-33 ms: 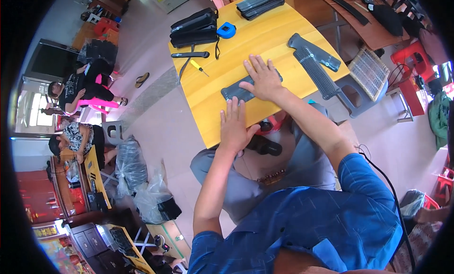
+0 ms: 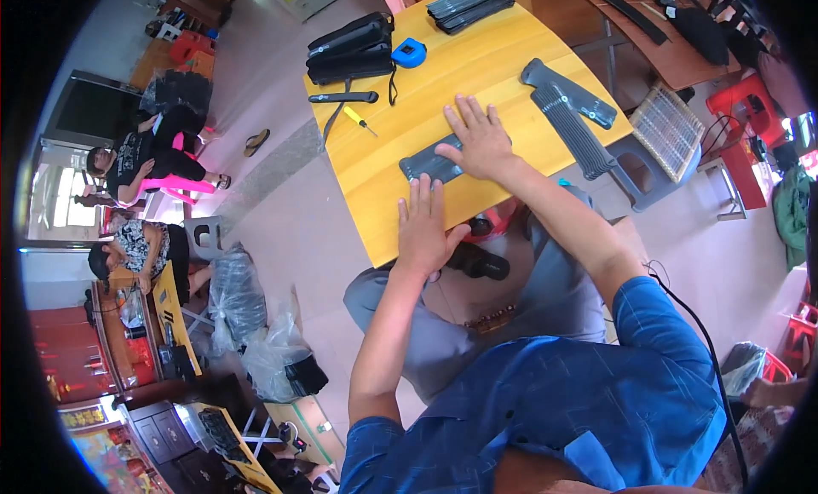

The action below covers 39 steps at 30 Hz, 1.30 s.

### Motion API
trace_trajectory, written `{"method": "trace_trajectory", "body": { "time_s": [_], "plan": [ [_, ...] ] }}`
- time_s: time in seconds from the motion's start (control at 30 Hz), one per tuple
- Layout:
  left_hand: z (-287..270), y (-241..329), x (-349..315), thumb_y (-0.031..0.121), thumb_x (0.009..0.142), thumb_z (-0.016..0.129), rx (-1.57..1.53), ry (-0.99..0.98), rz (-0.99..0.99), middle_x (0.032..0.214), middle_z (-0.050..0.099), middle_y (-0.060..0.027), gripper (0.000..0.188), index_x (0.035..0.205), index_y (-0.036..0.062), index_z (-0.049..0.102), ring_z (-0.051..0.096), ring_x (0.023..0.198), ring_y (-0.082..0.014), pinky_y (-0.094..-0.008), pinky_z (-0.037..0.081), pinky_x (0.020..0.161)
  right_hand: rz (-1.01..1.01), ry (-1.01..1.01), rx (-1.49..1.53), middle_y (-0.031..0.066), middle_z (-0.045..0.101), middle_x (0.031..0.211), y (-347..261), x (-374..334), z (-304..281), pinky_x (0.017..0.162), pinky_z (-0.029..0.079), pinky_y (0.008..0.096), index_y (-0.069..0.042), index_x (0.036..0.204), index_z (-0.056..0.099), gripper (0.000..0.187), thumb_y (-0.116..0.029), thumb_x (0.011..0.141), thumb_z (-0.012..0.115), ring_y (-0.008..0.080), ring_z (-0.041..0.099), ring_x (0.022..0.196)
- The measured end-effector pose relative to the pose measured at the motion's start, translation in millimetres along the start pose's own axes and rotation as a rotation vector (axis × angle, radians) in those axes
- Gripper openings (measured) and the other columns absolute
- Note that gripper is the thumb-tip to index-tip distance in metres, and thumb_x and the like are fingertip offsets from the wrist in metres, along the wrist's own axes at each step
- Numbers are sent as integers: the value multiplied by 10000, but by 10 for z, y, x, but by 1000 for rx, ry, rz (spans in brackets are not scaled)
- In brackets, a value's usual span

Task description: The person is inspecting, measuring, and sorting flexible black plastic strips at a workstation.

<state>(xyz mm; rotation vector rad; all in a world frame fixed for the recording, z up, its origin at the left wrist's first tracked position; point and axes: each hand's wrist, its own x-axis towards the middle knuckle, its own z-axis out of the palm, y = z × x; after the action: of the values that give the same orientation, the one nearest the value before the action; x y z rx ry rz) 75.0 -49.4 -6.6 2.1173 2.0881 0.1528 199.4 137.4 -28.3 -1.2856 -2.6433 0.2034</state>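
A flat dark grey strip [image 2: 426,160] with a rounded end lies on the yellow wooden table. It looks like a fabric or plastic sleeve. My right hand [image 2: 484,145] rests flat over its right part, fingers spread, hiding much of it. At the near table edge, my left hand [image 2: 423,230] lies palm down with its fingers stretched out, fingertips by the strip's near side. To the right is a fanned stack of similar dark strips [image 2: 573,132], beside another dark piece [image 2: 588,109] that lies at an angle.
Black pouches [image 2: 351,55], a blue tape measure [image 2: 410,54], a yellow-handled screwdriver [image 2: 356,116] and a black strap [image 2: 343,97] occupy the table's left side. More dark strips [image 2: 470,6] are piled at the far edge. A grey stool with a woven tray [image 2: 666,132] stands right. Two people sit left.
My right hand has shifted very slightly to the right on the strip. My left hand stays in place.
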Motion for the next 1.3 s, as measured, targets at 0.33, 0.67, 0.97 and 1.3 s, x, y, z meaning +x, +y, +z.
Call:
{"method": "trace_trajectory", "body": {
  "time_s": [0.33,0.67,0.97,1.3],
  "plan": [
    [-62,9,14,513,894,684,-13,3,32,1668,179,-239,962,1589,7,253,149,1550,-421,-629,181,1207,243,0,-51,178,134,1699,396,122,-68,1248,108,566,-114,1631,210,801,-626,1030,340,335,103,1577],
    [-199,92,89,472,924,667,7,-67,0,1646,207,-276,907,1568,-31,275,163,1545,-421,-620,174,1209,174,64,-2,205,211,1669,353,26,-59,1232,163,578,-97,1612,264,868,-680,986,410,363,169,1556],
    [-657,-206,1608,329,935,682,-142,229,79,1544,359,-346,763,1498,-76,364,337,1456,-467,-481,284,1212,125,683,507,243,466,1491,649,-11,-240,1171,323,509,-42,1495,442,613,-332,986,624,421,408,1412],
    [-596,-749,3363,410,858,762,173,142,-65,1322,585,-254,720,1391,15,483,556,1259,-420,-501,497,1016,-66,682,789,150,714,1038,672,65,-423,840,546,422,-48,1277,629,350,-212,968,650,351,681,991]
  ]
}}
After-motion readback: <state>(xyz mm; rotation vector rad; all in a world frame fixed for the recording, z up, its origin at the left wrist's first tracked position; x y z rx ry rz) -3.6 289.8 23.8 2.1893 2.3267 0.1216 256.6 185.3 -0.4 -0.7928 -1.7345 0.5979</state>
